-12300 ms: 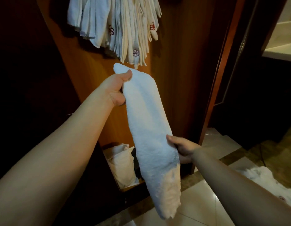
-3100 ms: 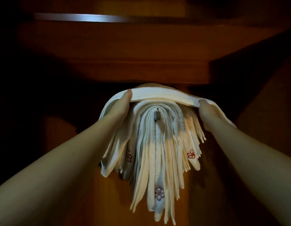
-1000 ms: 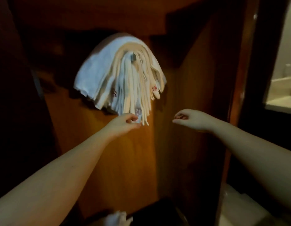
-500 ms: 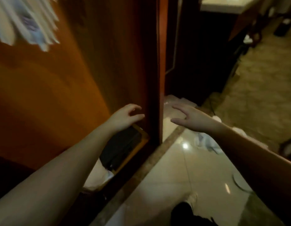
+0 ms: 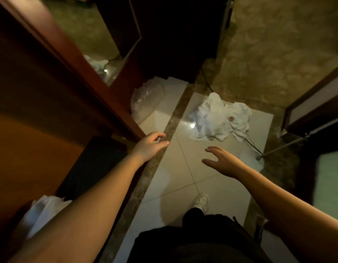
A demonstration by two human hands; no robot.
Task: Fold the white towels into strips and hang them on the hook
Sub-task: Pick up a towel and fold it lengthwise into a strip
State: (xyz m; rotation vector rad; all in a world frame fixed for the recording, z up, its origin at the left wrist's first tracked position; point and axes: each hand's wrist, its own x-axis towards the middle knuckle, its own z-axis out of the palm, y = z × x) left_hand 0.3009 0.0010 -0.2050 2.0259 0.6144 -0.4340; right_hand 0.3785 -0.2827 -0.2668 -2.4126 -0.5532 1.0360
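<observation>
A heap of crumpled white towels [image 5: 219,118] lies on the pale tiled floor, one showing a small red flower emblem. Both my hands hover empty above the floor, short of the heap. My left hand [image 5: 150,144] has loosely curled fingers and holds nothing, near the edge of the wooden wardrobe panel. Below the heap, my right hand [image 5: 219,161] is spread with straight fingers. The hook and the hung towels are out of view.
The wooden wardrobe panel [image 5: 73,59] runs along the left. A clear plastic bag [image 5: 147,99] sits at its foot. A white bag [image 5: 43,213] lies inside the wardrobe at lower left. A black cable [image 5: 251,145] crosses the floor by the towels. My shoe [image 5: 201,200] stands on the tiles.
The view has swung down from the hung towels to the floor. Both empty hands have dropped with it, and the towel heap has come fully into view.
</observation>
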